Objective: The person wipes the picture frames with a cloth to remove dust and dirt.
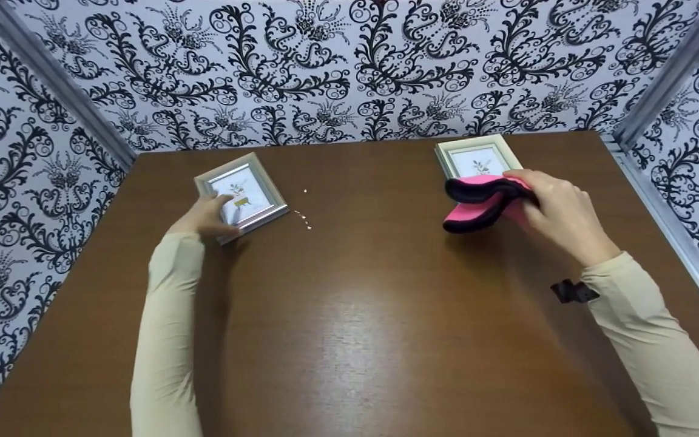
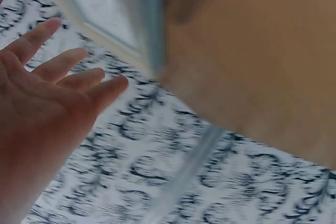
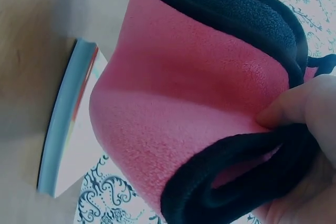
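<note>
A pink folded cloth [image 1: 477, 212] with black trim is gripped by my right hand [image 1: 562, 212], above the table on the right. In the right wrist view, the thumb presses into the cloth [image 3: 194, 77] near its black edge. Behind it lies a cream picture frame [image 1: 471, 145], partly hidden by the cloth. My left hand [image 1: 201, 217] is at the lower left corner of a silver-beige picture frame [image 1: 270, 191]. In the left wrist view, its fingers [image 2: 63, 66] are stretched out and spread beside the frame [image 2: 149, 24]; the thumb is mostly out of that view.
Several small white specks [image 1: 304, 217] lie on the brown table [image 1: 349, 291] right of the left frame. Walls [image 1: 337, 73] with black-and-white scroll patterns stand behind and at both sides. Metal rails [image 1: 677, 224] run along the edges.
</note>
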`<state>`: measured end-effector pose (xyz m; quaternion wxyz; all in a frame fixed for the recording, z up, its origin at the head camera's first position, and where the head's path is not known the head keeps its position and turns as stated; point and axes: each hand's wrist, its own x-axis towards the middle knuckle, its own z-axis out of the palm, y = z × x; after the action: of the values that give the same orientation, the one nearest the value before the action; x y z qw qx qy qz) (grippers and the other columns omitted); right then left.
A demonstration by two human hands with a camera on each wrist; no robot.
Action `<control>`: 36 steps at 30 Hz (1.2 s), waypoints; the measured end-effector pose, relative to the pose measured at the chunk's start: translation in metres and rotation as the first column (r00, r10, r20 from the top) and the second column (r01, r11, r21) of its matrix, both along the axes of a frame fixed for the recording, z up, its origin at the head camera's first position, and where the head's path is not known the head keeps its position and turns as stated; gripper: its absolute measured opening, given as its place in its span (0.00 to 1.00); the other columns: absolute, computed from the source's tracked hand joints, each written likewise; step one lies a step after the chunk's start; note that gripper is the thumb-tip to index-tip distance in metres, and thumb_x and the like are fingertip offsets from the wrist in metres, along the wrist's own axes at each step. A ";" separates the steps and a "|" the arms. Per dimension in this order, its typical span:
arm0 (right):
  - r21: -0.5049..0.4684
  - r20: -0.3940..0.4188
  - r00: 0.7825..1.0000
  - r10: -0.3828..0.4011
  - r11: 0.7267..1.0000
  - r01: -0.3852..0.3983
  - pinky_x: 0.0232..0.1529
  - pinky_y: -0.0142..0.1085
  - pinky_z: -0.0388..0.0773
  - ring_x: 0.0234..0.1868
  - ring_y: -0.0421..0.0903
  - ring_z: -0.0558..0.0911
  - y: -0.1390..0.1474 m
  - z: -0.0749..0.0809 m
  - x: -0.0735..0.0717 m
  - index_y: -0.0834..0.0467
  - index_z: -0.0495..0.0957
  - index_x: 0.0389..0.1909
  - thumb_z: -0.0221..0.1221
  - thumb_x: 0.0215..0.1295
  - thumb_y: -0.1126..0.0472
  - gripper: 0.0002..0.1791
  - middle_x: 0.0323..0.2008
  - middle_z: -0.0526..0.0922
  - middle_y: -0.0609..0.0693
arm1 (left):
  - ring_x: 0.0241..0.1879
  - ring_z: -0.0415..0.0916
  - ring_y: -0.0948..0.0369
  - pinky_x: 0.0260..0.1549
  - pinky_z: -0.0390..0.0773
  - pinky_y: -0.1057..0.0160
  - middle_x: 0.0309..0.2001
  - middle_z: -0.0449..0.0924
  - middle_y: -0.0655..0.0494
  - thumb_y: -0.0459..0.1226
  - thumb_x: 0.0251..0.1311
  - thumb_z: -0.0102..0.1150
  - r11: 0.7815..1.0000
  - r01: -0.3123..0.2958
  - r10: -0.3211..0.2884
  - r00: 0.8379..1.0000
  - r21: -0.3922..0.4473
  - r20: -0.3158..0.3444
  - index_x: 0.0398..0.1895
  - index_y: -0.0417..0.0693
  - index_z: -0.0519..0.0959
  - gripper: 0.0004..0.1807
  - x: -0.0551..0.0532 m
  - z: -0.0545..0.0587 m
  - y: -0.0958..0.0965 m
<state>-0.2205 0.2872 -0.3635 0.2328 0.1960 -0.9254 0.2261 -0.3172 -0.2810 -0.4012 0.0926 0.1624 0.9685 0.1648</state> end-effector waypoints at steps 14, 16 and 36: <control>-0.030 0.015 0.999 0.042 0.999 -0.042 0.34 0.60 0.71 0.43 0.61 0.81 -0.015 -0.003 -0.008 0.55 0.80 0.50 0.59 0.55 0.72 0.20 0.46 0.83 0.55 | 0.25 0.71 0.52 0.26 0.72 0.57 0.25 0.77 0.46 0.29 0.43 0.69 0.995 -0.079 0.081 0.996 0.064 -0.036 0.31 0.30 0.79 0.12 0.007 -0.029 -0.023; -0.034 0.016 0.999 0.045 0.998 -0.044 0.34 0.60 0.71 0.42 0.61 0.81 -0.016 -0.001 -0.008 0.55 0.80 0.50 0.57 0.55 0.73 0.21 0.46 0.83 0.54 | 0.23 0.69 0.54 0.24 0.70 0.59 0.22 0.75 0.50 0.29 0.45 0.67 0.996 -0.063 0.066 0.997 0.058 -0.040 0.28 0.31 0.79 0.08 0.008 -0.030 -0.018; 0.039 -0.030 0.999 0.016 0.999 -0.015 0.30 0.60 0.74 0.40 0.63 0.82 -0.024 0.044 -0.030 0.56 0.80 0.48 0.60 0.59 0.67 0.15 0.44 0.84 0.56 | 0.35 0.76 0.41 0.35 0.77 0.45 0.32 0.77 0.39 0.29 0.43 0.67 0.976 0.203 -0.212 0.970 -0.079 -0.118 0.32 0.33 0.81 0.11 0.026 -0.028 0.099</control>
<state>-0.2506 0.2634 -0.3196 0.2411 0.2110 -0.9245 0.2068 -0.2913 -0.1825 -0.4297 0.0535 0.2697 0.9550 0.1115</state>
